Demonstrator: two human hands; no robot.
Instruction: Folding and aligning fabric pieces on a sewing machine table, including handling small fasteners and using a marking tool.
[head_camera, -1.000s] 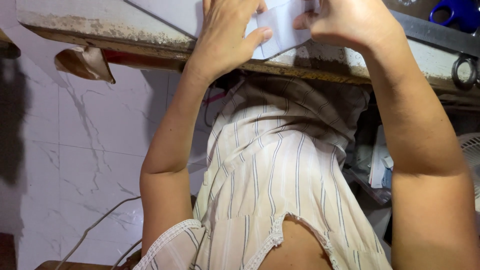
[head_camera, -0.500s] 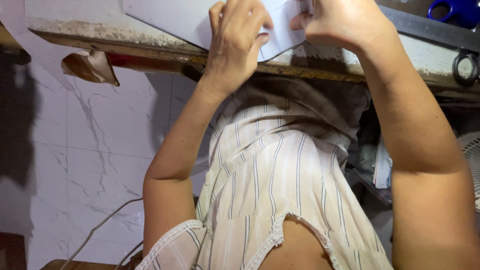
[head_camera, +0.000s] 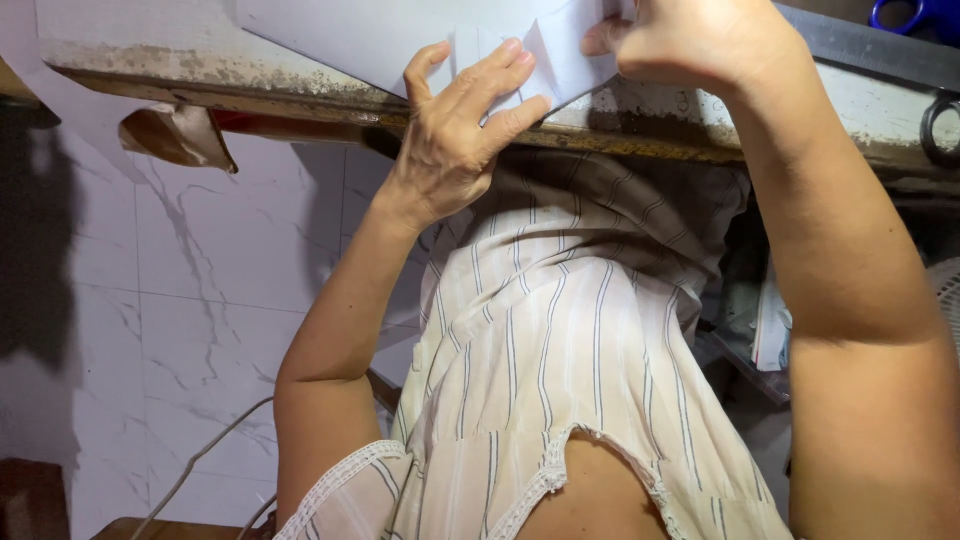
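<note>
The person is folding a sheet of white paper (head_camera: 420, 40) that lies on the worn edge of the table (head_camera: 200, 75). By the look of it, a fold is being pressed flat right now. The left hand (head_camera: 460, 130) lies flat on the paper with its fingers (head_camera: 505, 60) spread wide and pushing down on a folded flap, so its grip is open and holds nothing; it only presses. The right hand (head_camera: 690, 45) is just beside it, curled over the far corner of the same paper. It seems to pinch the paper edge, but its fingertips are mostly hidden, so I cannot tell how tight that grip is. The next move likely needs the left fingers to slide along the fold to make it sharp, while the right hand keeps the sheet from slipping off the table edge. Both arms reach up and forward from the body. The left arm is bent at the elbow with the wrist tipped back. The right arm is nearer the camera and is bent too. Below the hands is a striped dress (head_camera: 560, 350). Far off past the right hand, blue scissors (head_camera: 915, 15) lie on the table. A brown paper scrap (head_camera: 175, 135) hangs under the table edge, well away from the left hand.
</note>
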